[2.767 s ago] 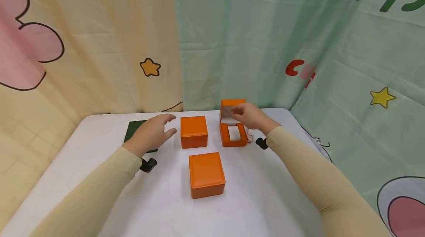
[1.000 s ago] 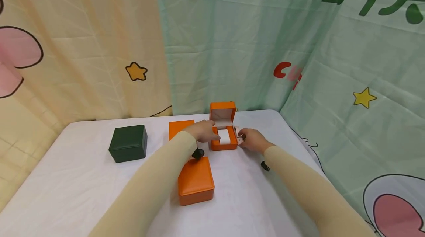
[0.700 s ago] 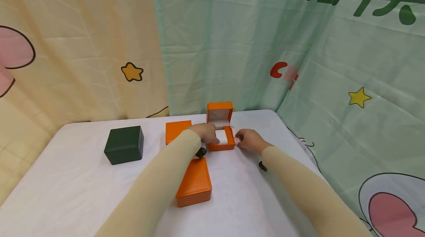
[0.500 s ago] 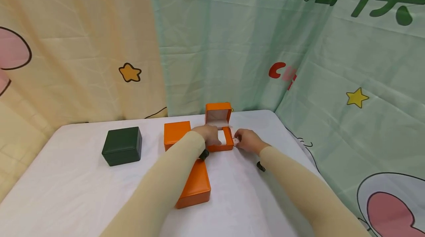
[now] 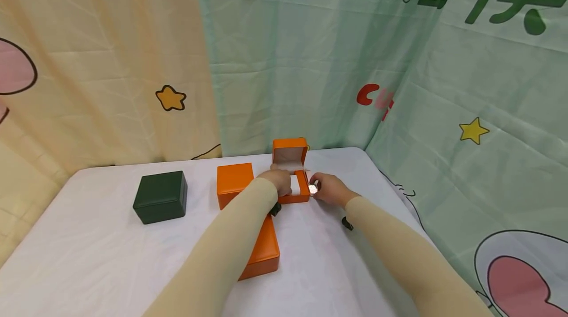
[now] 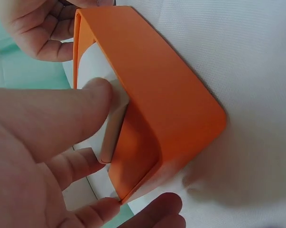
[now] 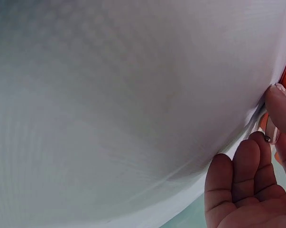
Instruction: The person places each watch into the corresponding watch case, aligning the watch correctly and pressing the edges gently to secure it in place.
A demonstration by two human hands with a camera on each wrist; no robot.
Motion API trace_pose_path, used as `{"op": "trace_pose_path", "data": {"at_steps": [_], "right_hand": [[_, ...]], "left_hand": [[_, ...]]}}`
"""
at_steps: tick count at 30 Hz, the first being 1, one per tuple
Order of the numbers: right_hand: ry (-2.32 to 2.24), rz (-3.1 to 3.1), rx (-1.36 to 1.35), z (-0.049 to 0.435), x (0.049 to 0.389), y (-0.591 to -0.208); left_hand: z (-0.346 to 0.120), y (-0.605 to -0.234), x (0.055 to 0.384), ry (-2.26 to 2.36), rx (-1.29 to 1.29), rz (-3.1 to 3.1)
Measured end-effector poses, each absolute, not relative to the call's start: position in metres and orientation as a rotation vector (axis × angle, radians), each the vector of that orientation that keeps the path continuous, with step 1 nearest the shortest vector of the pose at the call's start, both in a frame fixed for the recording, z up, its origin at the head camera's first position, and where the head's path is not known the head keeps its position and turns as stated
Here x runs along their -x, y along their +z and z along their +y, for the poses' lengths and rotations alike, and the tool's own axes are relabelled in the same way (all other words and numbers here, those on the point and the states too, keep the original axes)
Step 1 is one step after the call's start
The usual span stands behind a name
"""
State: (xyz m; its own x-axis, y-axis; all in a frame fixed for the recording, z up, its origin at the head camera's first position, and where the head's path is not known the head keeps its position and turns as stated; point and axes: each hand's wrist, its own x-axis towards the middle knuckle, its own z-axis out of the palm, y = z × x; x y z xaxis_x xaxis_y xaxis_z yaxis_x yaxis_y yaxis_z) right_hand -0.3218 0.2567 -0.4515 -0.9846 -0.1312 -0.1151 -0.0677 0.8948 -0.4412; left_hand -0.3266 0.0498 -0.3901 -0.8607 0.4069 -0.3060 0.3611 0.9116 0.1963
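An orange watch box (image 5: 290,143) stands at the back of the table with its lid raised. Inside it is a white watch cushion (image 6: 93,66). My left hand (image 5: 278,180) reaches into the box and pinches the cushion's end, thumb on top and a finger beneath. Just right of the box, my right hand (image 5: 332,190) pinches a wristwatch (image 5: 313,189), whose round face catches the light. In the right wrist view only the edge of the watch (image 7: 272,129) shows between thumb and fingers.
Left of the open box sits a closed orange box (image 5: 234,177). A second closed orange box (image 5: 265,248) stands nearer, partly behind my left sleeve. A dark green box (image 5: 160,196) is farther left on the white tablecloth (image 5: 102,258). Printed curtains hang behind.
My left hand has come right, from beside the green box into the open box. My right hand has dropped from the lid to the watch. The head view has turned right.
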Motion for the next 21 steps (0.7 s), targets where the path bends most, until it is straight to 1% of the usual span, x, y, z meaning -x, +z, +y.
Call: {"op": "trace_pose_path", "data": {"at_steps": [5, 15, 21], "right_hand": [[-0.666, 2.905, 0.114, 0.255, 0.324, -0.454], [-0.648, 2.909, 0.142, 0.254, 0.328, -0.456], [-0.675, 2.918, 0.155, 0.258, 0.328, -0.457]], "left_hand": [[0.05, -0.391, 0.326, 0.196, -0.553, 2.752], [0.053, -0.398, 0.336, 0.204, -0.504, 2.755], [0.053, -0.4, 0.336, 0.203, -0.55, 2.798]]}}
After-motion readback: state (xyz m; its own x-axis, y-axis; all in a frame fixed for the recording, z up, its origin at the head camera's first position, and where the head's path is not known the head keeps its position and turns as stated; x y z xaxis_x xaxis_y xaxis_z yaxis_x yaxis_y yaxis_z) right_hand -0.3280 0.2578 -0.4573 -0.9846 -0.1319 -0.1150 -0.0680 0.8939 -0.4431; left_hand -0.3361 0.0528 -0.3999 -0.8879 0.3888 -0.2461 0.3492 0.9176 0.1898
